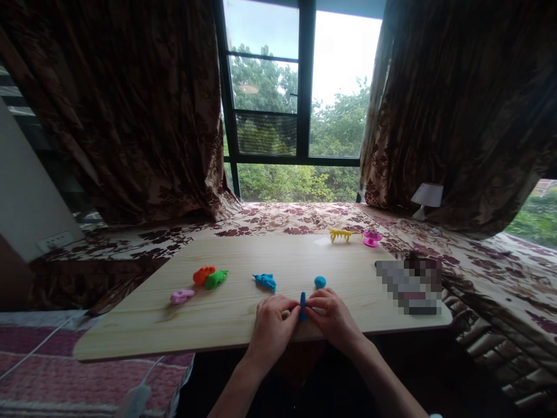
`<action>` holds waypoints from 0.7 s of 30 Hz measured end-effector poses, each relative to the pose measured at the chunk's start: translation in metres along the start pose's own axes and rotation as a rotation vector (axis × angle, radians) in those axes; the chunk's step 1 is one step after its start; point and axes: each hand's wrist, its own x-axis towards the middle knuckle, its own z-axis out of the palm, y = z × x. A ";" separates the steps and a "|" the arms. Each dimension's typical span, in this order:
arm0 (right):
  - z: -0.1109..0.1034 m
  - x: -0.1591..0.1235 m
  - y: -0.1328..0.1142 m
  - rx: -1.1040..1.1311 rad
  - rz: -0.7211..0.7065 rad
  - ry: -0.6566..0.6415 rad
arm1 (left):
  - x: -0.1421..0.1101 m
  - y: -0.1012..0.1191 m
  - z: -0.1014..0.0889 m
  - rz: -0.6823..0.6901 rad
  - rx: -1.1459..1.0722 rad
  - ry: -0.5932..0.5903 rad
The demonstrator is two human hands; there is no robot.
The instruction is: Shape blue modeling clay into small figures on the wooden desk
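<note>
Between the fingertips of both hands stands a piece of blue modelling clay (pixel 303 300), upright and longer than it is wide. My left hand (pixel 274 322) pinches it from the left, and my right hand (pixel 333 316) from the right; its lower part is partly covered by the fingers. Just beyond my right hand lies a small round lump of blue clay (pixel 320 282). A lighter blue clay figure (pixel 265 281) with a pointed end rests beyond my left hand. Both hands are close to the front edge of the wooden table (pixel 217 331).
Orange (pixel 202 274), green (pixel 216 279) and pink (pixel 181 296) clay lumps sit on the table's left. At the far edge are a yellow four-legged figure (pixel 342 234) and a magenta stand-like piece (pixel 372 237). A blurred-out object (pixel 409 287) lies at the right; a lamp (pixel 426 197) stands behind.
</note>
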 end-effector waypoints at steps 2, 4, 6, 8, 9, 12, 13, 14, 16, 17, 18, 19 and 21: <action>0.000 0.000 0.000 -0.004 0.000 0.000 | 0.000 0.001 0.000 0.018 0.042 -0.005; 0.001 -0.001 0.000 -0.008 0.000 0.001 | -0.001 0.001 0.001 0.025 0.069 -0.008; 0.001 -0.001 0.001 -0.013 0.001 0.001 | -0.002 0.001 0.001 0.024 0.083 -0.009; 0.001 -0.002 0.001 -0.018 0.002 0.000 | -0.003 0.001 0.002 0.024 0.090 -0.011; 0.001 -0.002 0.001 -0.022 0.003 -0.001 | -0.003 0.001 0.002 0.025 0.093 -0.012; 0.002 -0.001 0.001 -0.032 0.006 -0.005 | -0.003 0.001 0.003 0.028 0.097 -0.012; 0.002 -0.001 0.000 -0.036 0.005 -0.007 | -0.003 0.001 0.003 0.026 0.094 -0.012; 0.001 -0.001 -0.001 -0.039 0.004 -0.010 | -0.003 0.000 0.003 0.024 0.088 -0.014; -0.002 -0.001 -0.002 -0.043 -0.005 -0.024 | -0.004 -0.001 0.002 0.016 0.058 -0.021; -0.004 -0.002 -0.003 -0.043 -0.009 -0.034 | -0.004 -0.002 0.001 0.011 0.033 -0.023; -0.007 -0.002 -0.004 -0.042 -0.011 -0.042 | -0.005 -0.003 0.000 0.004 0.004 -0.021; -0.009 -0.003 -0.004 -0.038 -0.010 -0.044 | -0.006 -0.004 -0.001 -0.005 -0.024 -0.012; -0.013 -0.005 -0.002 -0.029 0.000 -0.026 | -0.007 -0.005 -0.003 -0.030 -0.063 0.013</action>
